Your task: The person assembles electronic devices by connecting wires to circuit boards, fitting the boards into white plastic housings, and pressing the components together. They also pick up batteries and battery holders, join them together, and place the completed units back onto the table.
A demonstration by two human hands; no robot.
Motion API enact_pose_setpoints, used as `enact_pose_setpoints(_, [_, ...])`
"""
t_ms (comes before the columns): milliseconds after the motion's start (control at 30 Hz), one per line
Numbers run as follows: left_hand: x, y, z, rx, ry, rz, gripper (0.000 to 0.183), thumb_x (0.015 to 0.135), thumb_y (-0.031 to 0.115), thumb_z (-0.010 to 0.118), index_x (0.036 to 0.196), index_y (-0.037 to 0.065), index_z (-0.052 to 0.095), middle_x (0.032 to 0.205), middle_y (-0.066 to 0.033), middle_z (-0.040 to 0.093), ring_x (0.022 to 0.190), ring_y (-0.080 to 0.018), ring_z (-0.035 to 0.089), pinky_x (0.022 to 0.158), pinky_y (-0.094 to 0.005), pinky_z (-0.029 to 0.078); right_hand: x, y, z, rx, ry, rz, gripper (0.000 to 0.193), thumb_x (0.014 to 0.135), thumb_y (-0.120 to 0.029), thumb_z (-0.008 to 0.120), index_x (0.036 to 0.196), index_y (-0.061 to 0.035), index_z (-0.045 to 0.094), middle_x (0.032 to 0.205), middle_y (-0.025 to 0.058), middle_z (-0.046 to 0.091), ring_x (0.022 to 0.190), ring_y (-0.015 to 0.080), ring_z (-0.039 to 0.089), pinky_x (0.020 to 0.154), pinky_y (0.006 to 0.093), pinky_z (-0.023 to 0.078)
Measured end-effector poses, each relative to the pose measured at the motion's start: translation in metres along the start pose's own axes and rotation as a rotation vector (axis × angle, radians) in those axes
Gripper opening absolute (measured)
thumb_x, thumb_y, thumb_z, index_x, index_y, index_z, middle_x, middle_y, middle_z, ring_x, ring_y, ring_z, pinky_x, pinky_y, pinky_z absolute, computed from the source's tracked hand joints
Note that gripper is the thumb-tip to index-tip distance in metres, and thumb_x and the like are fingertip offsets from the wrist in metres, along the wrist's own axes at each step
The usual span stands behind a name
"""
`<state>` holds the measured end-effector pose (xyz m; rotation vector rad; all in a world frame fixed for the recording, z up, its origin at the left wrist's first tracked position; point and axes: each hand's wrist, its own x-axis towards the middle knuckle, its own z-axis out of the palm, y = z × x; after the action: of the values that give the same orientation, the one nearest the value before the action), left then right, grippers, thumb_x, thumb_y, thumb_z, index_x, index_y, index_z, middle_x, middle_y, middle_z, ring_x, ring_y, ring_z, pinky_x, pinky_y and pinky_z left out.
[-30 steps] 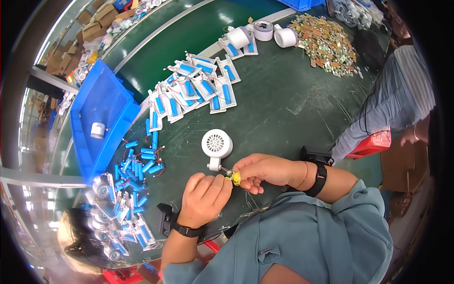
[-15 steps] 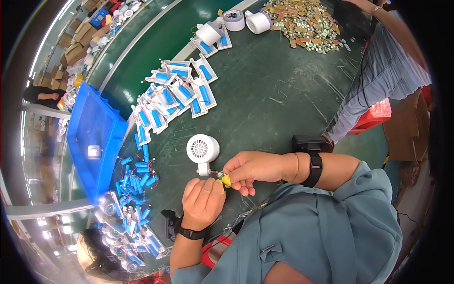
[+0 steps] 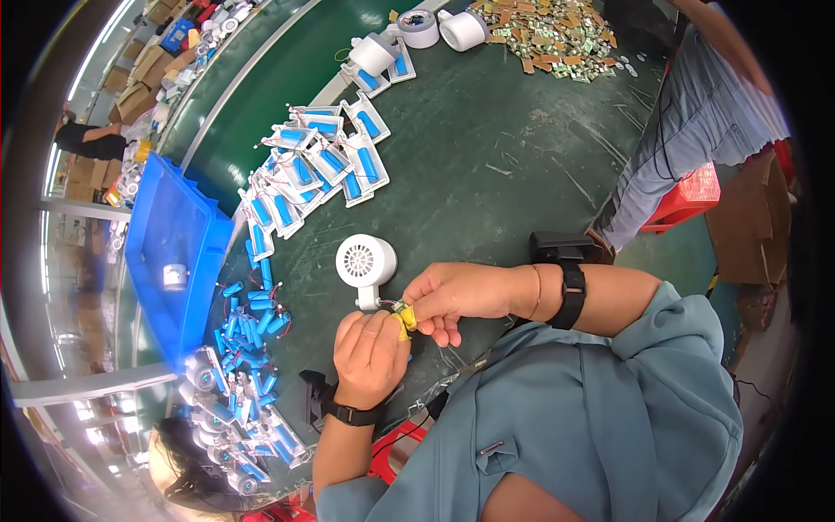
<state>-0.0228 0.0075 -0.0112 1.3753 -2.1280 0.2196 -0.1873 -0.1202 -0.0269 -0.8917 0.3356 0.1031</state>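
A white fan head (image 3: 366, 261) with a round slotted grille and a short neck stands on the table just beyond my hands. Thin wires run from its neck to a small green circuit board (image 3: 399, 306). My right hand (image 3: 465, 291) pinches this board between thumb and forefinger, its other fingers curled loosely. Close against it, my left hand (image 3: 372, 352) is closed with the knuckles up; its grip is hidden. Yellow coverings (image 3: 407, 317) show at the meeting fingertips. A bit of blue (image 3: 410, 357) peeks out beside my left hand, too little to name.
White casings with blue batteries (image 3: 330, 161) lie in a row at the far left. Loose blue batteries (image 3: 248, 335) and more casings pile nearer. A blue bin (image 3: 178, 252) stands left. Circuit boards (image 3: 557, 39) are heaped at the back. Another person's leg (image 3: 661, 148) is at right.
My hands stay together at the small board, with only slight finger movement. The whole view has shifted a little, so the table things appear slightly higher and further left.
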Motion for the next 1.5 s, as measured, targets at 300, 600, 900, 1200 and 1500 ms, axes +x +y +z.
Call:
enact_pose_setpoints(300, [-0.006,0.006,-0.005,-0.874,-0.042,-0.965,0.024,0.088,0.001,0.060,0.112,-0.004,0.060,0.101,-0.0097,0.067,0.091,-0.0140,0.063,0.082,-0.0255,0.049,-0.005,0.011,0.015,-0.274,0.260,-0.218,0.016,0.094,-0.008,0.047,0.100,0.0040,0.057,0.082,0.0106,0.066,0.068,0.0155,0.067,0.059,0.0275,0.056])
enact_pose_setpoints(600, [-0.006,-0.009,-0.008,-1.168,-0.064,-1.070,0.022,0.092,0.003,0.061,0.113,-0.003,0.063,0.103,-0.0057,0.064,0.091,-0.0128,0.061,0.081,-0.0257,0.049,-0.004,0.014,0.015,-0.261,0.184,-0.293,0.020,0.095,-0.009,0.043,0.101,0.0041,0.057,0.085,0.0118,0.067,0.070,0.0162,0.067,0.063,0.0292,0.056])
enact_pose_setpoints(900, [-0.007,-0.009,-0.008,-1.196,-0.059,-1.056,0.022,0.089,0.006,0.064,0.109,-0.003,0.064,0.102,-0.0078,0.064,0.084,-0.0157,0.063,0.078,-0.0276,0.051,-0.004,0.002,0.010,-0.166,0.100,-0.072,0.023,0.099,-0.011,0.041,0.108,0.0046,0.056,0.094,0.0119,0.067,0.080,0.0166,0.066,0.070,0.0282,0.055])
enact_pose_setpoints(1200, [-0.003,-0.008,-0.011,-1.201,-0.087,-1.088,0.020,0.090,0.004,0.062,0.108,-0.003,0.064,0.100,-0.0065,0.064,0.083,-0.0142,0.062,0.077,-0.0261,0.051,-0.001,0.006,0.009,-0.187,0.085,-0.100,0.023,0.099,-0.012,0.041,0.109,0.0036,0.055,0.094,0.0113,0.067,0.079,0.0154,0.067,0.070,0.0276,0.056])
enact_pose_setpoints(1500, [-0.005,-0.009,-0.009,-1.242,-0.036,-1.069,0.020,0.089,0.003,0.062,0.108,-0.002,0.064,0.098,-0.0079,0.064,0.080,-0.0147,0.062,0.073,-0.0263,0.050,-0.006,0.004,0.010,-0.223,0.125,-0.143,0.022,0.099,-0.011,0.041,0.110,0.0024,0.056,0.093,0.0107,0.067,0.080,0.0148,0.067,0.068,0.0271,0.056])
